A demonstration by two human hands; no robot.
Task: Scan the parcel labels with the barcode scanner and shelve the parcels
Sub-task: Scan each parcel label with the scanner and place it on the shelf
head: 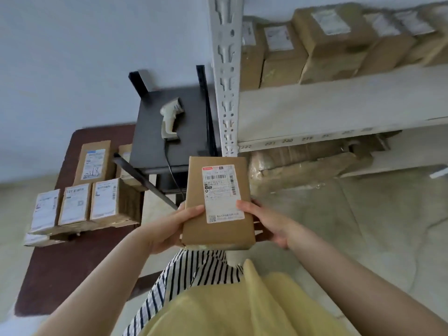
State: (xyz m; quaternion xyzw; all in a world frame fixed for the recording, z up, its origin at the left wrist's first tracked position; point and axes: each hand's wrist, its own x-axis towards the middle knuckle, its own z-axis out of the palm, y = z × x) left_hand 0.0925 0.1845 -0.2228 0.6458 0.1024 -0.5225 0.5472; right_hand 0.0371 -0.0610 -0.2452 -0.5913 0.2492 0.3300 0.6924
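I hold a flat brown parcel (196,229) in front of my body, its white barcode label (221,192) facing up. My left hand (169,226) grips its left edge and my right hand (269,224) grips its right edge, thumbs on top. The beige barcode scanner (171,118) lies untouched on a black stool (150,141) beyond the parcel, its black cable hanging down the front. Several more labelled parcels (104,202) sit on the dark brown table (60,275) at my left.
A white metal shelf rack (339,110) stands at the right, its upright post (225,69) just beyond the parcel. Several brown boxes (327,52) fill the upper shelf. Wrapped bundles (303,166) lie on the lower level. A pale wall is behind the stool.
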